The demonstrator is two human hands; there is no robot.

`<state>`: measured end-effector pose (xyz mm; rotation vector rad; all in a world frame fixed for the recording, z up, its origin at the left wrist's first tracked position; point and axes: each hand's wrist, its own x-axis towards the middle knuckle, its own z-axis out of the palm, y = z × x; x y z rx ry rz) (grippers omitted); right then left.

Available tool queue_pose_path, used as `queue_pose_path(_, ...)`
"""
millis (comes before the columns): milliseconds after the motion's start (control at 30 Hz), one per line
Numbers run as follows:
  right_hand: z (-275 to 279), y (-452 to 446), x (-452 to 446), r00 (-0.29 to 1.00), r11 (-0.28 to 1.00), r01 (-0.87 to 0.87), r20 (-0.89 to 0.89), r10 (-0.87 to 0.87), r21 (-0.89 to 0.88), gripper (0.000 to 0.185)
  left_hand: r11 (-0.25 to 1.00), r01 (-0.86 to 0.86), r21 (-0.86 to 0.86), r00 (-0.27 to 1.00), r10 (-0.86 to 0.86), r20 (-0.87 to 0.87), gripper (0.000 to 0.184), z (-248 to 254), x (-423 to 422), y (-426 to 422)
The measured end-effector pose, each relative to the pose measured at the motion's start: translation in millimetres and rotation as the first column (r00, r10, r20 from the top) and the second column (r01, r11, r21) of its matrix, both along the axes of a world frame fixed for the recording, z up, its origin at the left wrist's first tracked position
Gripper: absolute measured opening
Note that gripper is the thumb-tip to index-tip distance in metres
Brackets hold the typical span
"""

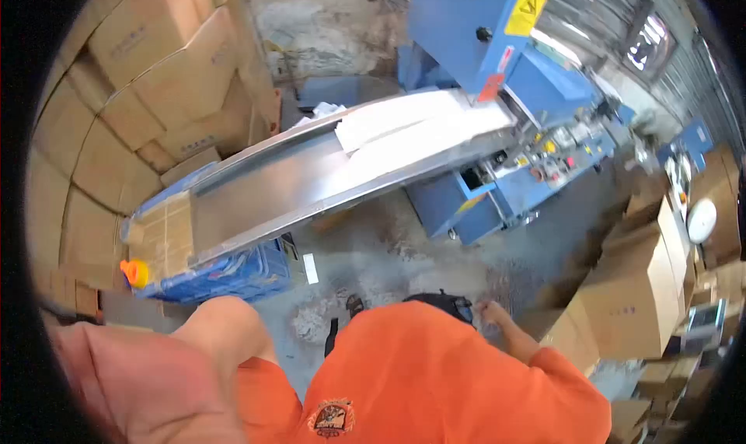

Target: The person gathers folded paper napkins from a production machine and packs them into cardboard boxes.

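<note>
My left hand (159, 386) is raised very close to the camera at the lower left. It is large and blurred, and its fingers run out of the picture, so their pose is hidden. My right hand (489, 313) hangs low beside my body, near a black item (443, 300) at my waist. Its small fingers look loosely apart, and nothing shows in them. Ahead of me a long metal chute (256, 183) slopes from a blue machine (466, 24). White sheet-like material (427, 133) lies in its upper part. Neither hand touches the chute.
Stacked cardboard boxes (179, 71) wall the left side. A blue crate (241, 273) stands under the chute's lower end, near an orange-yellow cap-like item (135, 273). On the right are open cartons (629, 304) and a round white object (702, 220). A white strip (311, 268) lies on the floor.
</note>
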<state>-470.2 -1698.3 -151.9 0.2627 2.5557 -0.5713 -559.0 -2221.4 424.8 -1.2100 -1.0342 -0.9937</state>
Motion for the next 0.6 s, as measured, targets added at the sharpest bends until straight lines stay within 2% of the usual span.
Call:
queue_pose_path(33,1.0,-7.2,5.5,0.992,0.989,0.093,0.098,-0.082,-0.113,0.035,0.999,0.044,-0.012,0.999,-0.044,0.009,0.026,1.8,-14.5,-5.0)
queue_pose_path(67,5.6,-26.9,17.3,0.986,0.983,0.139,0.109,-0.126,-0.124,0.035,0.996,0.084,-0.023,0.996,-0.084,0.011,0.025,2.3,-27.1,-9.6)
queue_pose_path(133,22.6,-37.2,20.1,0.911,0.893,0.413,0.086,-0.404,-0.180,0.045,0.991,0.132,-0.018,0.991,-0.132,-0.002,0.024,1.6,-46.8,-18.0)
queue_pose_path(167,5.3,-35.9,28.2,0.915,0.894,0.402,0.083,-0.394,-0.195,0.044,0.987,0.158,-0.016,0.987,-0.158,-0.007,0.024,0.3,-56.8,-21.0)
queue_pose_path(233,23.1,-62.5,34.8,0.910,0.896,0.414,0.048,-0.412,-0.160,0.044,0.976,0.219,-0.010,0.976,-0.219,-0.009,0.023,-1.8,-74.8,-27.3)
queue_pose_path(367,4.8,-84.7,52.7,0.845,0.836,0.528,0.195,-0.499,-0.151,0.046,0.970,0.242,0.026,0.970,-0.242,0.004,0.021,-6.6,-103.6,-25.7)
queue_pose_path(467,18.2,-96.9,54.5,0.849,0.848,0.511,0.240,-0.471,-0.142,0.047,0.974,0.207,0.096,0.973,-0.215,0.085,0.020,-21.6,-132.7,-19.3)
queue_pose_path(533,22.9,-101.3,50.4,0.866,0.866,0.482,0.221,-0.449,-0.130,0.047,0.981,0.081,0.177,0.931,-0.138,0.338,0.019,-55.0,-161.2,-13.1)
queue_pose_path(567,17.8,-101.2,49.5,0.847,0.845,0.517,0.222,-0.483,-0.135,0.048,0.986,-0.017,0.166,0.838,-0.076,0.541,0.018,-80.3,-175.9,-8.4)
queue_pose_path(600,19.9,-103.2,45.3,0.843,0.843,0.523,0.221,-0.490,-0.128,0.047,0.977,-0.214,0.022,0.512,0.093,0.854,0.014,-110.8,-181.9,-2.4)
